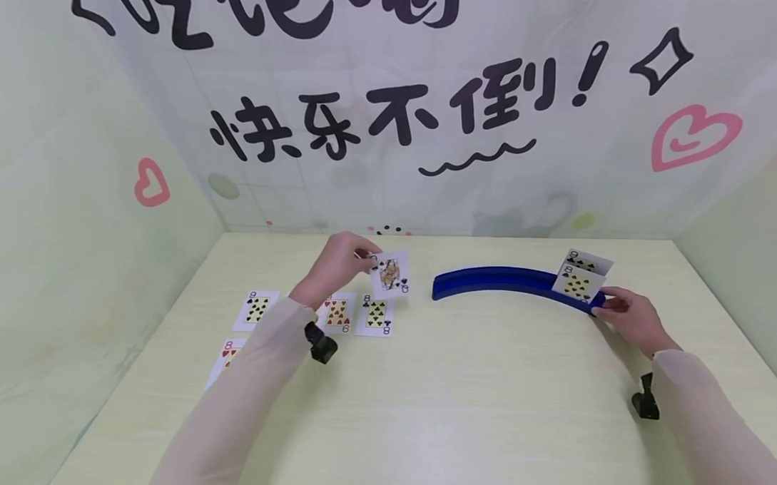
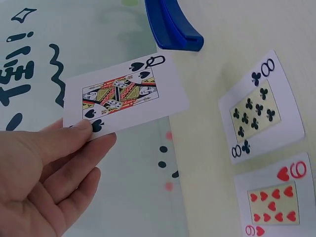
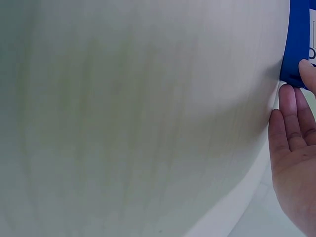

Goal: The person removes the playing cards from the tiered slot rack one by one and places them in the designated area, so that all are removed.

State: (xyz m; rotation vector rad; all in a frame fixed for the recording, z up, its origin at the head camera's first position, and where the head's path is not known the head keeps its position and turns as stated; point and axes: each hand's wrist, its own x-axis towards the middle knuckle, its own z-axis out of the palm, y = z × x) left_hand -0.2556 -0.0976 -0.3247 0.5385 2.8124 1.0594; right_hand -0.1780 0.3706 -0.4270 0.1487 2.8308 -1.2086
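Between thumb and fingers, my left hand (image 1: 341, 264) pinches the corner of a queen of spades (image 1: 390, 272), raised above the table with its face showing. In the left wrist view the queen (image 2: 123, 94) has its far end near the blue holder's tip. My right hand (image 1: 636, 319) grips the right end of a curved blue card holder (image 1: 496, 276), thumb in front and fingers behind. At that end two black-suited cards stand in the slot, an eight (image 1: 578, 285) in front of a nine (image 1: 587, 262). The right wrist view catches only the holder's end (image 3: 296, 49) beside the fingers.
Face up on the table (image 1: 459, 416) lie an eight of clubs (image 1: 374, 316), a nine of hearts (image 1: 338, 313), a black nine (image 1: 255, 310) and an eight of hearts (image 1: 224, 362), the last partly behind my left sleeve. A printed cloth (image 1: 377, 192) hangs behind the table.
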